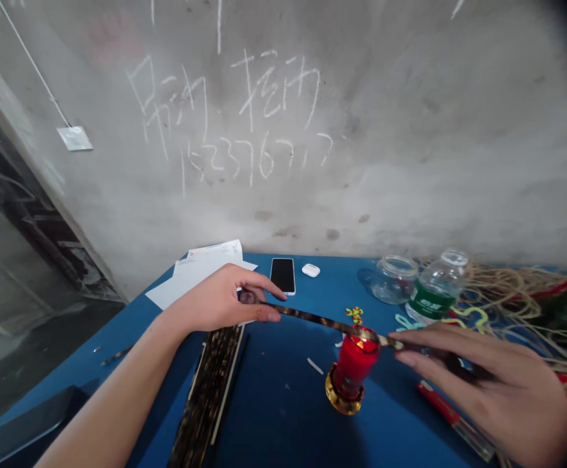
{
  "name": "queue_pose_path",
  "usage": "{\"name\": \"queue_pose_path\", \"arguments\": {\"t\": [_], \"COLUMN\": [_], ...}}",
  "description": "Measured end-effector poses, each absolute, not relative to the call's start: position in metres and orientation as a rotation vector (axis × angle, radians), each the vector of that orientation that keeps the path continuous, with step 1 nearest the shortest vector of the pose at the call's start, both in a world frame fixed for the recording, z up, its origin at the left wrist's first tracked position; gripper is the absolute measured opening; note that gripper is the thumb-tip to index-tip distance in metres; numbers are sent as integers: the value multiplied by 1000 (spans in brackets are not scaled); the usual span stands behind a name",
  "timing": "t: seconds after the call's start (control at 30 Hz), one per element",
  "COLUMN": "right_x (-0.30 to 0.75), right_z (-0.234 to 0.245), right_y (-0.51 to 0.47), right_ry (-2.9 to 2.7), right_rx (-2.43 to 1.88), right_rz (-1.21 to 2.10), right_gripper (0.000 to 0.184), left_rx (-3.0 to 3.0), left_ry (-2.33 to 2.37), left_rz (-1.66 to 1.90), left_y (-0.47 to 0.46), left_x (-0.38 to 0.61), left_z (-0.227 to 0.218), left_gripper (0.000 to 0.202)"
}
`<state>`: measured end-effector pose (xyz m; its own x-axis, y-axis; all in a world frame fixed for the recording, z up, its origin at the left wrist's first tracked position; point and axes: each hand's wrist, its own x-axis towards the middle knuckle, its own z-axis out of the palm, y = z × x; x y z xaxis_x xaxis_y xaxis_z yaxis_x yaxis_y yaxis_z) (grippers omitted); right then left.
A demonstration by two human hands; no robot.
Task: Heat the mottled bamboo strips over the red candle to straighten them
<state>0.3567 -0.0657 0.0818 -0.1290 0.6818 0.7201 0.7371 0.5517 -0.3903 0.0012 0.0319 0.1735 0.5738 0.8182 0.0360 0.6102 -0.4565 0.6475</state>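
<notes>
A thin strip (317,318), mottled brown and black like scorched bamboo, stretches level between my hands. My left hand (229,296) pinches its left part between thumb and fingers, with the index finger extended along it. At the other end, my right hand (488,377) grips it between thumb and fingertips. Beneath the strip's right part stands a red candle (354,367) on a gold base, its top close to the strip; whether they touch I cannot tell. Under my left hand lies a bundle of similar dark strips (200,403). A small red and green bead-like figure (354,315) is behind the candle.
On the blue table (273,416) are papers (200,270), a phone (283,275), a white earbud case (311,270), a see-through jar (394,279) and a green-labelled bottle (434,292). Tangled pale strands (502,286) spread at right. A red-handled tool (451,416) lies beside my right hand.
</notes>
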Motion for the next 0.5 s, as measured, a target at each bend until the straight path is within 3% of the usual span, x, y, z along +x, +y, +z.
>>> {"name": "queue_pose_path", "arguments": {"t": [0.5], "right_x": [369], "right_z": [59], "right_y": [-67], "right_ry": [-1757], "right_rx": [-1335], "right_rz": [-62], "right_gripper": [13], "left_rx": [2215], "left_ry": [1033], "left_rz": [552], "left_y": [33], "left_x": [-2], "left_z": [172], "left_gripper": [24]}}
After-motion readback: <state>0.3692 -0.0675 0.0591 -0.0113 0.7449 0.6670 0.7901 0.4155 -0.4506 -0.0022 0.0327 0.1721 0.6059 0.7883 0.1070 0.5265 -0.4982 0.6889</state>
